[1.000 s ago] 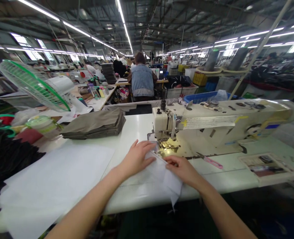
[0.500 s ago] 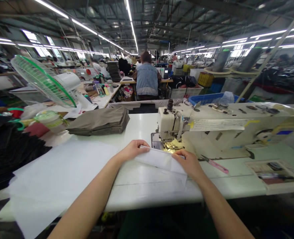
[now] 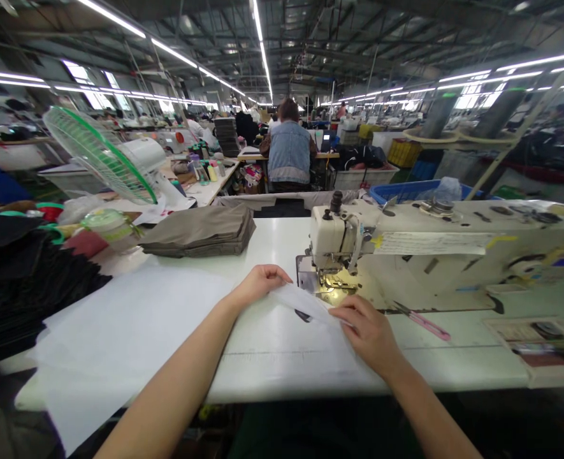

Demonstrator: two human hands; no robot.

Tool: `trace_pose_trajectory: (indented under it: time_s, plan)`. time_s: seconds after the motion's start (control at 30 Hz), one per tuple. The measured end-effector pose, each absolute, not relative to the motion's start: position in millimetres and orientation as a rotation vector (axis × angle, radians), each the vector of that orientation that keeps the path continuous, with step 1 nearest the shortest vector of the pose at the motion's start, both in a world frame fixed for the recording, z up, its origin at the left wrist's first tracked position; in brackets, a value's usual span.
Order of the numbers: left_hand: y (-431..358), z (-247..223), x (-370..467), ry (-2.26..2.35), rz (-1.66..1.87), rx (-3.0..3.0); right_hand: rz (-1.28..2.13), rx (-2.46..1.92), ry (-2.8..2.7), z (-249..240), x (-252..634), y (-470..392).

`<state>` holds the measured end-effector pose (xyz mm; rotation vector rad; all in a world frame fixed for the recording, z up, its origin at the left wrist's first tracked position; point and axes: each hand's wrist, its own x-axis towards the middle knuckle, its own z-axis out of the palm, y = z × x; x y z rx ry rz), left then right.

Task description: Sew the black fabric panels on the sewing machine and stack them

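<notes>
A strip of thin white fabric (image 3: 305, 302) is stretched between my two hands, just in front of the sewing machine's needle area. My left hand (image 3: 261, 284) pinches its far left end between thumb and fingers. The right end is in the closed fingers of my right hand (image 3: 365, 325). The cream sewing machine (image 3: 406, 255) stands behind my hands, its lit presser-foot plate (image 3: 339, 290) beyond the fabric. Beneath the strip a small dark slot or piece (image 3: 303, 315) shows on the white tabletop (image 3: 272, 370).
Large white sheets (image 3: 133, 325) overhang the table at left, beside a dark fabric stack (image 3: 37, 287). Behind them are grey-brown folded pieces (image 3: 200, 233) and a fan (image 3: 104, 156). Pink-handled scissors (image 3: 427, 324) and a parts tray (image 3: 540, 344) lie right. A co-worker (image 3: 289, 150) sits ahead.
My right hand has moved lower and slightly right, tilting the white fabric down to the right. The whole view has shifted a little, so the surroundings appear further right.
</notes>
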<state>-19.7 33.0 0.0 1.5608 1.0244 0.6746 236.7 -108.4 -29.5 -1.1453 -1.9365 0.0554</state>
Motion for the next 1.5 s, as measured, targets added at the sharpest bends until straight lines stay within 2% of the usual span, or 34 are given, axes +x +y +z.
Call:
trace_pose_trajectory:
  time_s: [0.17,0.7,1.5]
  plan:
    - [35,-5,-18,1.023,0.812,1.446,-0.131,-1.107,-2.145,-29,233,-111]
    - [35,-7,-14,0.859,0.959,1.35,-0.244,-1.164,-2.22,-25,229,-114]
    - [33,-10,-12,0.638,1.101,1.244,-0.174,-1.091,-2.298,-28,230,-114]
